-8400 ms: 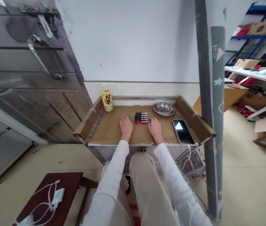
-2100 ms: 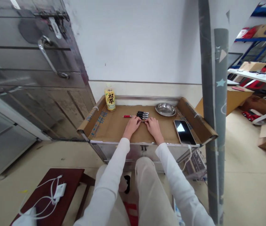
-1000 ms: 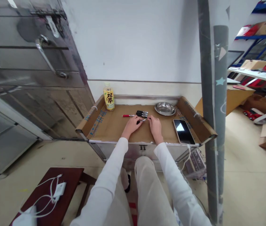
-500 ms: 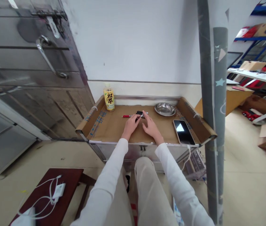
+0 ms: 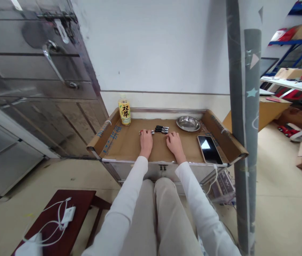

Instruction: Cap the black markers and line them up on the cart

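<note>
My left hand [image 5: 146, 143] is closed over a red pen [image 5: 141, 132] lying on the cardboard; its fingers cover the middle, and both ends stick out. Just to the right, several black pens [image 5: 161, 129] lie side by side in a small group. My right hand [image 5: 175, 143] rests on the cardboard [image 5: 129, 145] beside the right ends of the black pens, fingers loosely bent and apart, with nothing visible in them.
A yellow-labelled bottle [image 5: 124, 111] stands at the back left. A round metal dish [image 5: 188, 123] is at the back right, with a phone [image 5: 209, 149] and its white cable in front. Raised cardboard sides flank the surface. A patterned roll [image 5: 248, 142] stands upright at right.
My hands were close together over the black pens and have moved apart. The left hand went left onto the red pen; the right shifted slightly right. The black pens are now uncovered.
</note>
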The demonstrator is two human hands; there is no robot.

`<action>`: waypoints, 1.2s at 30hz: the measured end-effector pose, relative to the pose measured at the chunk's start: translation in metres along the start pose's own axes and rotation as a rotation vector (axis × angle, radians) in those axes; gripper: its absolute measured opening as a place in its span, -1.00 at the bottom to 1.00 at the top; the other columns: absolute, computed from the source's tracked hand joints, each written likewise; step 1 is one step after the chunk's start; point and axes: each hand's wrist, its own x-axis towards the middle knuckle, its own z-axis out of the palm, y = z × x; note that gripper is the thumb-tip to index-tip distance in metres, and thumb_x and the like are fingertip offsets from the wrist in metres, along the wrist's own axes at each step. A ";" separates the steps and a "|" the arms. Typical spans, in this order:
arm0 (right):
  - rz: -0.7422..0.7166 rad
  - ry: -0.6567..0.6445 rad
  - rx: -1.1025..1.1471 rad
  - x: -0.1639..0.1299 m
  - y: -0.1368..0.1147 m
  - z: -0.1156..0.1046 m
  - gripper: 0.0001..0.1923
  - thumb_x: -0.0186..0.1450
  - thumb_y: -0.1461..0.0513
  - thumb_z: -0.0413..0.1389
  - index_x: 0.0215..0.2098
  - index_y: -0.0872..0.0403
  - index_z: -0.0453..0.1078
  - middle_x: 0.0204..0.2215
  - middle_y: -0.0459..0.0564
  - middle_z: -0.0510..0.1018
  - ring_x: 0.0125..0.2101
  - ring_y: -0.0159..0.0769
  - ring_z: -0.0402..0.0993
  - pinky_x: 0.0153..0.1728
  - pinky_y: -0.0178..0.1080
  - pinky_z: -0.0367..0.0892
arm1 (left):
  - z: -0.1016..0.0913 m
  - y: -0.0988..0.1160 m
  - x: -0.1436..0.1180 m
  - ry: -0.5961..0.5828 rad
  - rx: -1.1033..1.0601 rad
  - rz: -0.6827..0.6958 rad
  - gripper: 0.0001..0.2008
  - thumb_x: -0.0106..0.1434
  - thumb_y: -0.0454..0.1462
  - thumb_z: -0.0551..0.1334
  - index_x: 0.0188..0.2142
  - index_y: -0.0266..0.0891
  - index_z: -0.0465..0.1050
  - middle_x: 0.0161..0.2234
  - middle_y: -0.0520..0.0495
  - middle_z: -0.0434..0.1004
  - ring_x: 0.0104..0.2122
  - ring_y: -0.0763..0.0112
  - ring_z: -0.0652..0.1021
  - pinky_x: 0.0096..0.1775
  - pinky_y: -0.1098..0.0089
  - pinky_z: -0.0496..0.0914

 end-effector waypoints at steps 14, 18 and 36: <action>0.025 0.006 -0.080 0.001 -0.002 0.005 -0.65 0.32 0.36 -0.08 -0.01 0.19 0.42 -0.13 0.19 0.43 -0.15 -0.09 0.25 -0.11 -0.14 0.17 | 0.009 -0.001 0.004 0.046 -0.020 0.013 -0.67 0.33 -0.42 0.04 0.05 -0.37 0.35 0.06 -0.38 0.31 0.00 0.10 0.45 0.02 0.19 0.34; 0.049 -0.016 -0.092 0.000 -0.003 0.006 -0.63 0.30 0.34 -0.05 0.03 0.16 0.39 -0.09 0.20 0.40 -0.12 -0.07 0.25 -0.10 -0.14 0.16 | 0.009 -0.003 0.003 0.056 -0.061 0.001 -0.72 0.37 -0.34 0.05 0.01 -0.36 0.38 0.00 -0.35 0.35 -0.01 0.13 0.44 0.03 0.20 0.33; 0.137 -0.044 -0.152 0.002 -0.006 0.002 -0.82 0.33 0.29 -0.04 -0.16 0.14 0.35 -0.15 0.17 0.41 -0.13 -0.08 0.25 -0.16 -0.16 0.12 | 0.000 0.010 0.006 -0.042 -0.027 0.294 -0.80 0.37 -0.28 0.09 -0.12 -0.20 0.47 -0.07 -0.18 0.42 -0.06 0.17 0.41 -0.02 0.20 0.25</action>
